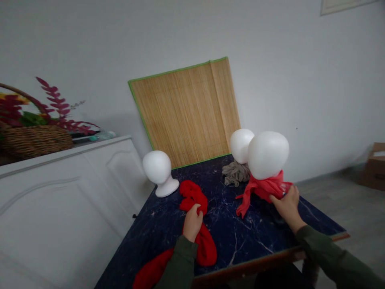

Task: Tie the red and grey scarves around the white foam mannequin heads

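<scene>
A long red scarf [207, 249] lies twisted along the dark blue marbled table [228, 224], and my left hand [193, 222] is closed on its middle. On the right, my right hand [287, 204] pinches the edge of a coral-pink scarf [266, 188]. That scarf is wrapped around the neck of a white foam mannequin head [268, 154]. Behind it stands a second foam head [240, 144] with a grey-brown scarf [236, 173] bunched about its base. The third foam head [157, 167] stands bare-necked at the table's left edge, beyond my left hand.
A bamboo mat [186, 114] with green edging leans on the wall behind the table. White cabinets [60, 200] stand to the left, with a wicker basket [39, 140] of artificial flowers on top. A cardboard box [373, 170] sits on the floor at far right.
</scene>
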Demonstrator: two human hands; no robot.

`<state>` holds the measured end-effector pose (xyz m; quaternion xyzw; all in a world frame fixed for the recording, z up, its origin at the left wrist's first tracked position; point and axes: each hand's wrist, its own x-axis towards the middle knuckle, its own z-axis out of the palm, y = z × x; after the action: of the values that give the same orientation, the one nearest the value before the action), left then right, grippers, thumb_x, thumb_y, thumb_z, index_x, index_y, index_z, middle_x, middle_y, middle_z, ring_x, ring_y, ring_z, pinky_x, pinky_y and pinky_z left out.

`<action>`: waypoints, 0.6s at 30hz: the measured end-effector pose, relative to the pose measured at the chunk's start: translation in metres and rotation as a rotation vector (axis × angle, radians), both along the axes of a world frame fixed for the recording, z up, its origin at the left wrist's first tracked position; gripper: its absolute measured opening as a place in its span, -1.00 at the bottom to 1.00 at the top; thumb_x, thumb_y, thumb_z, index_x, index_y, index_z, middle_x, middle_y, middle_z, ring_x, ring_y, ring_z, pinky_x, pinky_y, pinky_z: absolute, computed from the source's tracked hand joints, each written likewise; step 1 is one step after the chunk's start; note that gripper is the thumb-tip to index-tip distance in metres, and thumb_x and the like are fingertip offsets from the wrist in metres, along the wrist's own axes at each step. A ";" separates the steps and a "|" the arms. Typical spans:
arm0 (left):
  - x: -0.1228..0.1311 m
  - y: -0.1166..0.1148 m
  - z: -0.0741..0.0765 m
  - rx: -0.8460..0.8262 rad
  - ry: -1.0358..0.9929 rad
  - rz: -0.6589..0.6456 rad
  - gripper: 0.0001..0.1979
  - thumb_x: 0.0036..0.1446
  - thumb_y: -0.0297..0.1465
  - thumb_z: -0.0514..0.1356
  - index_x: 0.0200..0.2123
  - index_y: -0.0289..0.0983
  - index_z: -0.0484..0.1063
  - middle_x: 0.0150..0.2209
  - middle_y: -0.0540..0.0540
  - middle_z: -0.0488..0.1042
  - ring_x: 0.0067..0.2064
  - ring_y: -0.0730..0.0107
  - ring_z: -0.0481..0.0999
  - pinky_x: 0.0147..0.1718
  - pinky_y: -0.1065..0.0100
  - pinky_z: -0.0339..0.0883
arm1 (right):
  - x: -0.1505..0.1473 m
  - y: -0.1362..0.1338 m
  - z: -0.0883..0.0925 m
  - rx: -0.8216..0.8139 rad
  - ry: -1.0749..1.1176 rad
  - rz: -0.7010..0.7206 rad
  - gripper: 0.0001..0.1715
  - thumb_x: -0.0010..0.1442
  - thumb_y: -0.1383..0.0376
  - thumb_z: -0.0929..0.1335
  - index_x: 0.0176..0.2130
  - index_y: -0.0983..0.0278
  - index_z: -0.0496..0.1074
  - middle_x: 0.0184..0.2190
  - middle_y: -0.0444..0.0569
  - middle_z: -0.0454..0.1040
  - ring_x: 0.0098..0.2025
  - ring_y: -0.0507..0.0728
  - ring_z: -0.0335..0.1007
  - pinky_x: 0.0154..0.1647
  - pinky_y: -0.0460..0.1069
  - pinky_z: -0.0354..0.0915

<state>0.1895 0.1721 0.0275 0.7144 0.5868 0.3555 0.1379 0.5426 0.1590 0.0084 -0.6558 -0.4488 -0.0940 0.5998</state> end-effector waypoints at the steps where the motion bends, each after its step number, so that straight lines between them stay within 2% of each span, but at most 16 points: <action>1: 0.002 -0.001 0.001 -0.007 -0.042 -0.040 -0.73 0.03 -0.49 -0.02 -0.18 -0.32 0.33 -0.16 -0.20 0.42 -0.08 0.25 0.37 -0.04 0.23 0.14 | -0.008 -0.009 0.003 0.045 -0.054 -0.019 -0.07 -0.16 0.12 0.34 0.09 0.54 0.02 0.08 0.36 0.02 0.16 0.41 -0.15 0.09 0.28 -0.07; 3: 0.009 -0.004 0.001 -0.042 -0.121 -0.144 -0.76 0.00 -0.49 0.03 -0.22 -0.29 0.34 -0.19 -0.15 0.43 -0.09 0.29 0.37 -0.04 0.26 0.14 | -0.028 -0.026 0.010 0.143 -0.159 0.025 -0.03 -0.11 0.13 0.35 0.15 0.49 -0.08 0.16 0.33 -0.11 0.22 0.37 -0.26 0.14 0.27 -0.12; 5: 0.016 -0.006 -0.001 -0.115 -0.196 -0.269 -0.79 -0.06 -0.51 0.07 -0.29 -0.29 0.36 -0.25 -0.11 0.44 -0.15 0.32 0.39 -0.08 0.30 0.18 | -0.052 -0.035 0.017 0.148 -0.248 0.258 -0.19 -0.03 0.16 0.32 0.13 0.39 0.01 0.14 0.23 -0.01 0.20 0.30 -0.14 0.15 0.23 -0.07; 7: 0.022 -0.009 -0.002 -0.214 -0.270 -0.376 -0.79 -0.12 -0.52 0.12 -0.31 -0.31 0.36 -0.29 -0.09 0.45 -0.20 0.34 0.41 -0.15 0.33 0.22 | -0.082 -0.030 0.023 -0.022 -0.252 0.607 -0.45 0.06 0.17 0.26 0.04 0.31 0.18 0.03 0.13 0.21 0.08 0.21 0.12 0.09 0.15 0.08; 9: 0.023 -0.013 0.000 -0.309 -0.330 -0.455 -0.74 -0.18 -0.48 0.19 -0.30 -0.33 0.36 -0.32 -0.10 0.45 -0.25 0.34 0.43 -0.23 0.35 0.26 | -0.115 -0.012 0.026 -0.280 -0.146 0.871 -0.53 0.13 0.14 0.19 -0.02 0.32 0.26 -0.08 0.12 0.32 -0.10 0.15 0.30 -0.03 0.08 0.21; 11: 0.021 -0.017 0.005 -0.432 -0.397 -0.544 -0.67 -0.20 -0.41 0.23 -0.26 -0.35 0.37 -0.34 -0.10 0.46 -0.30 0.37 0.43 -0.31 0.38 0.26 | -0.148 0.011 0.025 -0.456 -0.060 0.940 -0.43 0.13 0.10 0.17 0.01 0.41 0.23 -0.06 0.21 0.30 -0.16 0.14 0.33 -0.06 0.06 0.22; 13: 0.017 -0.022 0.010 -0.609 -0.513 -0.634 -0.65 -0.15 -0.32 0.21 -0.24 -0.35 0.39 -0.35 -0.11 0.46 -0.34 0.42 0.43 -0.35 0.43 0.24 | -0.176 0.031 0.021 -0.550 -0.124 0.943 -0.36 0.08 0.09 0.21 0.03 0.48 0.21 -0.04 0.29 0.27 -0.10 0.20 0.30 -0.04 0.07 0.17; 14: 0.016 -0.023 0.012 -0.689 -0.580 -0.624 -0.65 -0.11 -0.26 0.19 -0.25 -0.35 0.40 -0.36 -0.12 0.46 -0.35 0.43 0.43 -0.37 0.44 0.23 | -0.186 0.038 0.019 -0.577 -0.183 0.948 -0.36 0.05 0.11 0.25 0.02 0.48 0.23 -0.05 0.30 0.28 -0.08 0.23 0.28 -0.04 0.07 0.15; 15: 0.015 -0.023 0.013 -0.739 -0.640 -0.560 -0.65 -0.08 -0.22 0.16 -0.27 -0.36 0.40 -0.37 -0.13 0.46 -0.37 0.44 0.44 -0.39 0.45 0.23 | -0.193 0.043 0.016 -0.597 -0.234 0.958 -0.40 0.01 0.16 0.29 -0.02 0.47 0.27 -0.10 0.29 0.32 -0.09 0.25 0.28 -0.05 0.08 0.14; 16: 0.015 -0.021 0.012 -0.747 -0.682 -0.453 -0.65 -0.06 -0.19 0.14 -0.30 -0.36 0.39 -0.39 -0.14 0.45 -0.39 0.45 0.44 -0.43 0.47 0.23 | -0.198 0.047 0.014 -0.612 -0.269 0.973 -0.48 -0.03 0.21 0.30 -0.09 0.46 0.32 -0.17 0.26 0.36 -0.12 0.27 0.29 -0.07 0.08 0.14; 18: 0.016 -0.013 0.009 -0.658 -0.705 -0.188 -0.66 -0.04 -0.15 0.12 -0.33 -0.33 0.33 -0.40 -0.12 0.44 -0.47 0.47 0.43 -0.55 0.50 0.20 | -0.200 0.050 0.010 -0.623 -0.273 1.009 -0.71 -0.06 0.32 0.29 -0.29 0.41 0.40 -0.32 0.19 0.42 -0.21 0.25 0.33 -0.13 0.07 0.15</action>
<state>0.2052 0.1586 0.0360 0.5189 0.5186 0.3574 0.5781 0.3427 0.2094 0.0185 -0.4889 -0.7834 0.2542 0.2875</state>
